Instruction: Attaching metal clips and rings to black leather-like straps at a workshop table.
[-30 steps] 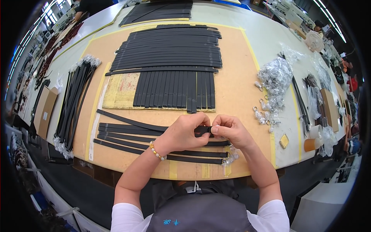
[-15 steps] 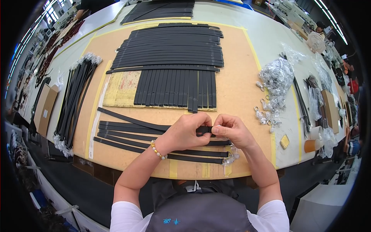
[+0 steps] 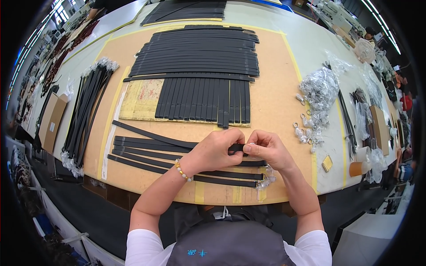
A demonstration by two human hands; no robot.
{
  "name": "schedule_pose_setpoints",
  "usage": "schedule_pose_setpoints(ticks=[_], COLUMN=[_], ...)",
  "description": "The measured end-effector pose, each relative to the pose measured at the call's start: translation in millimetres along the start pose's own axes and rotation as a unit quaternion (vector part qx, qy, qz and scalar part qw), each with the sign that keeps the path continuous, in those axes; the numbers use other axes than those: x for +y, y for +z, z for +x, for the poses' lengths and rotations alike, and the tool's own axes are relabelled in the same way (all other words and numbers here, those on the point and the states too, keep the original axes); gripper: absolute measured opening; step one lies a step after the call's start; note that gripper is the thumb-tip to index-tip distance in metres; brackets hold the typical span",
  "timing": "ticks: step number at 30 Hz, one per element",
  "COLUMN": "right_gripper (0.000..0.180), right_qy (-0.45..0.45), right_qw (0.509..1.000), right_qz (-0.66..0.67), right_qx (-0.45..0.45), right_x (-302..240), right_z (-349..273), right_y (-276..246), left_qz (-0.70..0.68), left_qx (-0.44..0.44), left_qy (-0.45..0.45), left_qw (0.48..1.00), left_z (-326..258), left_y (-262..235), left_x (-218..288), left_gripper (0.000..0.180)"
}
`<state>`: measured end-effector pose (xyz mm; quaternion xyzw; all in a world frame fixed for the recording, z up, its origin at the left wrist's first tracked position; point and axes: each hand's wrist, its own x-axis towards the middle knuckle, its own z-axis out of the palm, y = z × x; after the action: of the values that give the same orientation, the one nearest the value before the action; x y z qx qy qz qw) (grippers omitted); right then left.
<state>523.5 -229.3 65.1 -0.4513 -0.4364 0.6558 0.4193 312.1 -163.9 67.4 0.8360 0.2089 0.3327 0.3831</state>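
Note:
A black strap [image 3: 155, 134] runs from the left into my two hands, which meet near the front of the table. My left hand [image 3: 218, 148] has its fingers curled round the strap's right-hand part. Close against it, my right hand [image 3: 266, 148] pinches the same strap's end between thumb and fingers. What lies inside the pinch is mostly hidden. Below my hands lie several more black straps [image 3: 228, 181], side by side, with plastic-wrapped metal clasps [image 3: 266, 179] at their right ends. Beyond my hands, rows of black straps [image 3: 199, 99] lie on a yellowed board [image 3: 137, 99].
On the right lies a heap of plastic-wrapped metal hooks [image 3: 317, 91], with loose ones nearer me. A small yellow block [image 3: 327, 163] and a cup of amber stuff [image 3: 356, 167] sit to the right. At left are bundled straps [image 3: 86, 113] and a cardboard box [image 3: 54, 117].
Both hands stay at the same spot with the strap. The fingers of my left hand have closed in slightly around it; little else differs beyond a small shift of the view.

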Motion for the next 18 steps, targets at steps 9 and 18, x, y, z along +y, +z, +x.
schedule_pose_setpoints(ticks=[9, 18], right_gripper=[0.017, 0.018], right_qy=[-0.031, -0.081], right_qw=[0.999, 0.972], right_qz=[-0.042, -0.208], right_qx=[0.012, 0.071], right_x=[6.1, 1.8], right_z=[0.4, -3.6], right_y=[1.7, 17.9], left_qz=[0.013, -0.012], left_qx=[-0.011, -0.035], left_qy=[0.021, 0.016], left_qw=[1.000, 0.999], left_z=[-0.4, 0.8], left_y=[-0.3, -2.0], left_x=[-3.5, -3.6], left_gripper=[0.022, 0.021])
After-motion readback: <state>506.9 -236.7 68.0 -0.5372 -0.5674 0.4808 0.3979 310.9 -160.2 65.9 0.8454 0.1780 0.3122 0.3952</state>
